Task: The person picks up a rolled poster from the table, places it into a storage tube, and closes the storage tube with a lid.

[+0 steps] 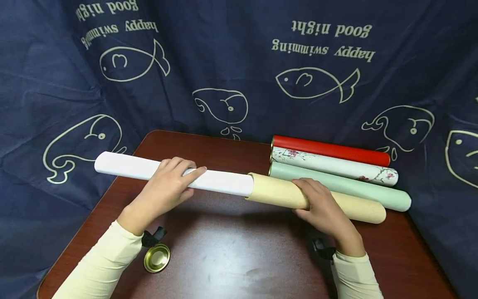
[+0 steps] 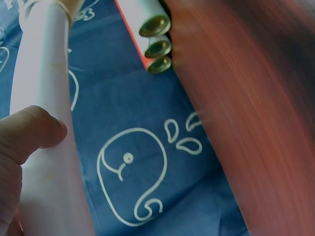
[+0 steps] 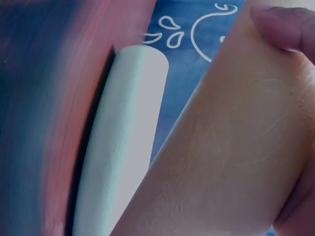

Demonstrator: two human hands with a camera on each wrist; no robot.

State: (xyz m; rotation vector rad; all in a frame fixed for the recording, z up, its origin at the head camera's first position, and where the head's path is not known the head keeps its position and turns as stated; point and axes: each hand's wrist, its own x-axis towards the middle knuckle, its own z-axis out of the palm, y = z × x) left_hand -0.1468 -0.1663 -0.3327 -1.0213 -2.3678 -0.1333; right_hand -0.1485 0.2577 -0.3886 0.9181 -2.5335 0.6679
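My left hand [image 1: 168, 185] grips a long roll of white paper [image 1: 224, 182], with the thumb below it in the head view. The roll's right end sits in the open mouth of a pale yellow cardboard tube [image 1: 274, 192]. That tube is held by my right hand [image 1: 324, 205], whose fingers curl over its top. Both lie nearly in one line, raised over the table and sloping slightly down to the right. In the left wrist view, the left thumb [image 2: 42, 130] presses on the white roll. Up close in the right wrist view, the yellow tube [image 3: 221, 132] shows faint creases.
Behind the yellow tube lie a mint green tube [image 1: 347, 186], a white tube with blossoms [image 1: 332, 167] and a red tube [image 1: 332, 150], side by side. A round gold metal lid [image 1: 157, 258] rests near the left sleeve. A dark blue curtain [image 1: 224, 50] hangs behind the brown table [image 1: 224, 249].
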